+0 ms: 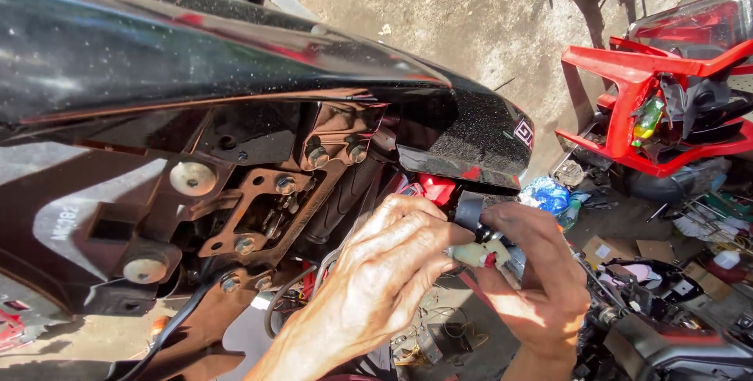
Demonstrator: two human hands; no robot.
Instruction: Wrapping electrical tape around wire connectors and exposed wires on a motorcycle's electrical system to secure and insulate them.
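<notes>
A small pale plug [478,253] with a red wire sits just under the tail end of the black motorcycle body [235,59], pinched between both hands. The left hand [384,271] clenches its fingers [427,232] over the plug from above, and the thumb presses toward a stub wrapped in black tape [469,210]. The right hand [541,279] grasps the same plug from the other side, fingers curled under it. How the two halves meet is hidden by the fingers, so it may be half-seated or only held together.

The plug could slip and drop into the loose wires [423,334] on the floor below, since the grip is by fingertips only. A hard pull might strain the thin red wire where it enters the plug. The rusty bracket [267,216] with its bolts is near the left wrist, and a sudden jerk could scrape skin. Strong sun and deep shade make small pins hard to see.
</notes>
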